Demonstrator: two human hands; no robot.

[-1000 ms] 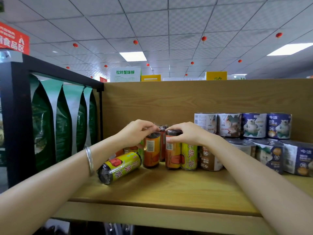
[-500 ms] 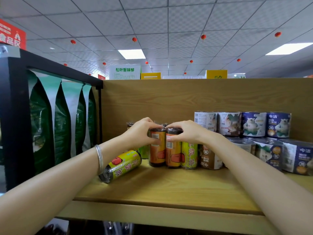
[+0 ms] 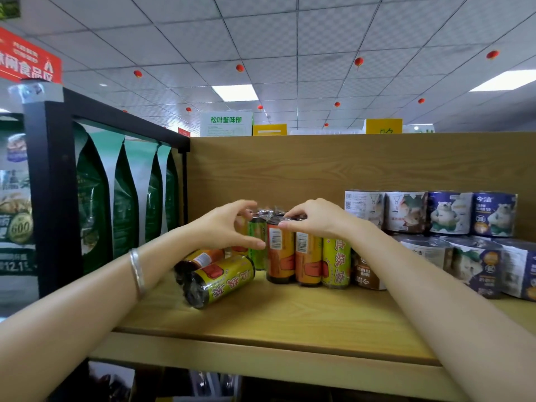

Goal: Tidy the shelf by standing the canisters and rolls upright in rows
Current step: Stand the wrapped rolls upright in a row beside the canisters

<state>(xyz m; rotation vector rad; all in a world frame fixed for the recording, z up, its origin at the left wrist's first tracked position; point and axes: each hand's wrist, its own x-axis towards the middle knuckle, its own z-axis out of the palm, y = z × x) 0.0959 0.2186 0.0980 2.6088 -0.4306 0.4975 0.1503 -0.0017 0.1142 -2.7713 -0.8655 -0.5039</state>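
Note:
Two orange rolls (image 3: pixel 280 258) (image 3: pixel 309 261) stand upright side by side on the wooden shelf (image 3: pixel 290 320), with an upright yellow roll (image 3: pixel 336 264) to their right and a green roll (image 3: pixel 256 248) behind on the left. My right hand (image 3: pixel 316 220) rests on their tops, fingertips pinching the wrapped top of the orange rolls. My left hand (image 3: pixel 229 224) hovers just left of them, fingers spread in a curve, thumb in front of the green roll. A yellow roll (image 3: pixel 223 281) lies on its side at the left, and an orange roll (image 3: pixel 203 258) lies behind it.
A brown roll (image 3: pixel 365 275) stands right of the yellow one. Bear-printed packs (image 3: pixel 449 213) are stacked in two rows at the right. Green bags (image 3: pixel 124 198) hang in a black frame (image 3: pixel 55 184) at the left. A wooden back panel closes off the shelf.
My left hand brought an orange roll up against the one under my right hand, then let go and spread its fingers. My right hand stayed on the tops.

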